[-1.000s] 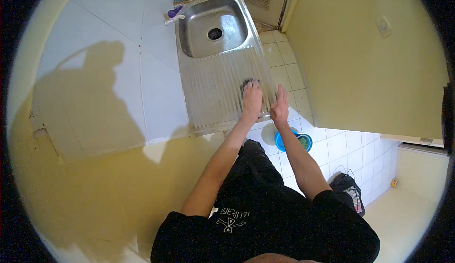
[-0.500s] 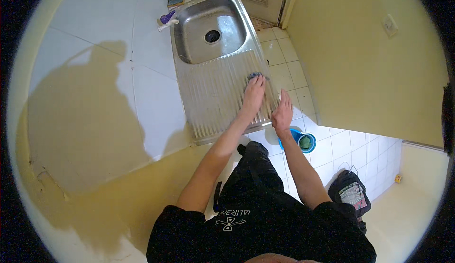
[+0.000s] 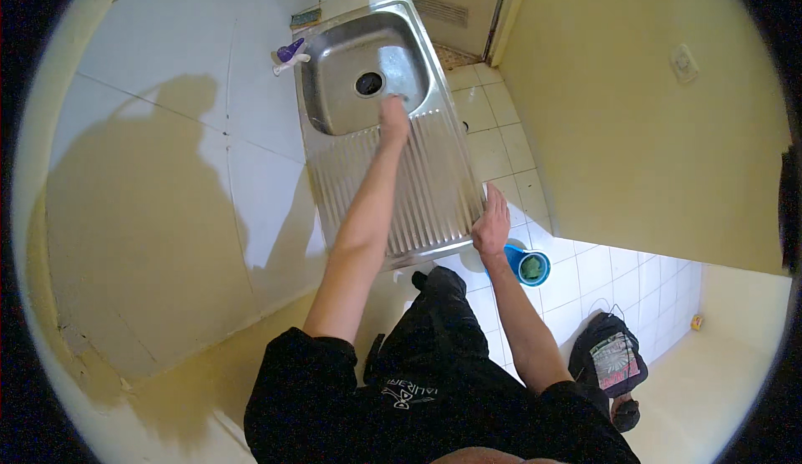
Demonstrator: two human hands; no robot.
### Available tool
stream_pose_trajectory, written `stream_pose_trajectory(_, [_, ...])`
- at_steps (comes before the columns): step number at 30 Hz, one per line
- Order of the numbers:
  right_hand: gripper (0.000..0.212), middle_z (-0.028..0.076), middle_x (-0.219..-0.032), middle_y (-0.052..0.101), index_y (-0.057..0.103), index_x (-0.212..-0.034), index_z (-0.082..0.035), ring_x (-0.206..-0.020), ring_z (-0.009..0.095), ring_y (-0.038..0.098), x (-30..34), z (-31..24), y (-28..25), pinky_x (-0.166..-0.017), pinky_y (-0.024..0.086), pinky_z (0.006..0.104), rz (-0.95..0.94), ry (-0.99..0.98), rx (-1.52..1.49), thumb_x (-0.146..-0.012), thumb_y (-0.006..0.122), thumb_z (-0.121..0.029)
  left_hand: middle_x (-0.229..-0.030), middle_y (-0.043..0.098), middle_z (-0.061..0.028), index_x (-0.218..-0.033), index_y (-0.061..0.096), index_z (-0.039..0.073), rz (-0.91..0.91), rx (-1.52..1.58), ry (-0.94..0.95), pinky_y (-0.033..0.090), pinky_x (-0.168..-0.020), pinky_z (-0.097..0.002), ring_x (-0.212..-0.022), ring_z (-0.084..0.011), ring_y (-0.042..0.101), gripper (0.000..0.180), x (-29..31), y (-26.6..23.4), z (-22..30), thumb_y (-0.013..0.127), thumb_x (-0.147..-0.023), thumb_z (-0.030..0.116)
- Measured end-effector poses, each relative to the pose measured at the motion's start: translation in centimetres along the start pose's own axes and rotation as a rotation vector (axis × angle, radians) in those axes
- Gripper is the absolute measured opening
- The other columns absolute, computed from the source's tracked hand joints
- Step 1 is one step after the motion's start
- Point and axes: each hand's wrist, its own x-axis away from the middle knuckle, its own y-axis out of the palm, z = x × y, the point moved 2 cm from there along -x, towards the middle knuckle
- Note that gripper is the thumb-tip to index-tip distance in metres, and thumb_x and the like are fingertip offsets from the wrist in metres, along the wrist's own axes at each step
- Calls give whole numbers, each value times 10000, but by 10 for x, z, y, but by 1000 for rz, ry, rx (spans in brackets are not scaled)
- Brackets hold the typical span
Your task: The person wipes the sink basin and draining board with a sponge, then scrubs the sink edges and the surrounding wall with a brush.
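Observation:
My left hand (image 3: 394, 120) reaches over the near rim of the steel sink (image 3: 338, 117), its fingers closed and smeared by motion. A small bluish-grey scouring pad is in its grip; only a blurred bit shows past the fingers. Under my left forearm lies the ridged drainboard (image 3: 422, 188). At the drainboard's near right corner, my right hand (image 3: 491, 223) rests against the edge, fingers stretched out and holding nothing.
A tap with a purple handle (image 3: 291, 50) juts from the left wall. Behind it sits a green-topped sponge (image 3: 306, 19). A blue bucket (image 3: 511, 257) with a green cloth (image 3: 531, 268) inside and a black backpack (image 3: 608, 351) stand on the tiled floor.
My left hand has swept with the scouring pad from the drainboard's right side, leftward and away, to the sink's near rim. My right hand stays at the drainboard's corner. The view has shifted slightly.

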Motion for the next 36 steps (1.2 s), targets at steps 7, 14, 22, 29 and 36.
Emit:
stream_pose_trajectory(7, [629, 225, -1361, 512, 410, -1417, 9, -1288, 393, 461, 1, 2, -5, -1098, 371, 460, 20, -14, -16, -793, 492, 16, -994, 695, -219, -1040, 720, 9, 83, -106, 83, 525, -832, -425, -943, -372, 670, 242, -69, -75, -25, 547, -871, 2])
stream_pose_trajectory(14, [571, 260, -1307, 532, 449, -1377, 21, -1226, 422, 501, -4, -14, -3, -1054, 411, 475, 41, -38, -58, -807, 456, 25, -858, 703, -158, -1095, 751, 183, 236, 10, -67, 512, -765, -398, -839, -316, 675, 245, -201, -152, -83, 639, -885, 127])
stream_pose_trajectory(22, [611, 222, -1344, 536, 446, -1375, 26, -1277, 389, 485, -5, -7, -4, -1087, 393, 467, -1, -30, -27, -781, 578, -30, -1014, 747, -113, -1108, 753, 182, 28, 90, -57, 523, -838, -355, -935, -230, 697, 234, -235, -139, -105, 637, -905, 173])
stream_pose_trajectory(29, [579, 226, -1329, 548, 454, -1365, 26, -1256, 399, 502, -2, 4, -3, -1078, 404, 469, -23, 6, 14, -800, 565, -40, -910, 748, -57, -1077, 766, 149, -315, 107, -232, 529, -756, -320, -804, -167, 668, 223, -185, -43, -171, 638, -895, 140])
stream_pose_trajectory(36, [470, 245, -1295, 560, 487, -1350, 19, -1209, 410, 528, -8, -24, 0, -1042, 424, 469, 66, -90, -102, -885, 452, -41, -1154, 686, -27, -1136, 729, 154, -111, 597, -675, 547, -834, -442, -1010, -238, 645, 222, -210, -52, -300, 612, -950, 188])
